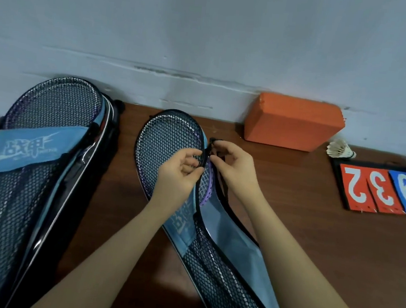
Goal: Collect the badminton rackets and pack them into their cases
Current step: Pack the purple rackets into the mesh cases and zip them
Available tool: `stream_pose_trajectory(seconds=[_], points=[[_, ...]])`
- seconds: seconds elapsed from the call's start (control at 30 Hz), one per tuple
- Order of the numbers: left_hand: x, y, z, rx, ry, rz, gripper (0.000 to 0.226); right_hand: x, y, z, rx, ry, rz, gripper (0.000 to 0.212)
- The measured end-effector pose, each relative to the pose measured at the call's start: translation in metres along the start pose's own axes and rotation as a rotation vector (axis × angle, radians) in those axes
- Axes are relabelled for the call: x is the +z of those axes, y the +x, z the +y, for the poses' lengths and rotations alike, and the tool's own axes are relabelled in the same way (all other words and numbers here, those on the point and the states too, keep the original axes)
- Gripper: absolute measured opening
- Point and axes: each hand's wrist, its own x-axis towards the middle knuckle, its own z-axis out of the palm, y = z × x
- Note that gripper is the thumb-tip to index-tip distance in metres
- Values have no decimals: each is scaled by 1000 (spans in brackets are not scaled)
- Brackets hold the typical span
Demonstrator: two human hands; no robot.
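Two hands (180, 169) (235, 164) pinch one of two cases (212, 249) (20, 186).

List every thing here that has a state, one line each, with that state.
middle case: partly unzipped, flap open on its right side
purple racket: inside the middle case, rim showing
zipper pull: pinched by the right hand
left hand: grips the case edge
right hand: holds the zipper pull
left case: lying flat, racket inside
shuttlecock: lying on its side
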Motion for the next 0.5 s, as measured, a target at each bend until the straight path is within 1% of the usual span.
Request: stream_pose_trajectory(seconds=[0.1, 0.23, 0.3, 0.4, 0.5], points=[[-3, -4, 1, 19, -2, 17, 31, -1, 3, -3, 4, -24, -36, 26], [-6, -5, -1, 17, -11, 10, 28, 3, 1, -4, -67, -67, 24, 6], [-9, -2, -1, 46, 29, -5, 28, 3, -2, -4, -145, -127, 54, 6], [-15, 8, -7, 236, 294, 14, 28, 1, -6, -7, -307, -297, 61, 10], [-20, 21, -15, 405, 554, -8, 34, -4, -9, -9, -407, -420, 58, 11]])
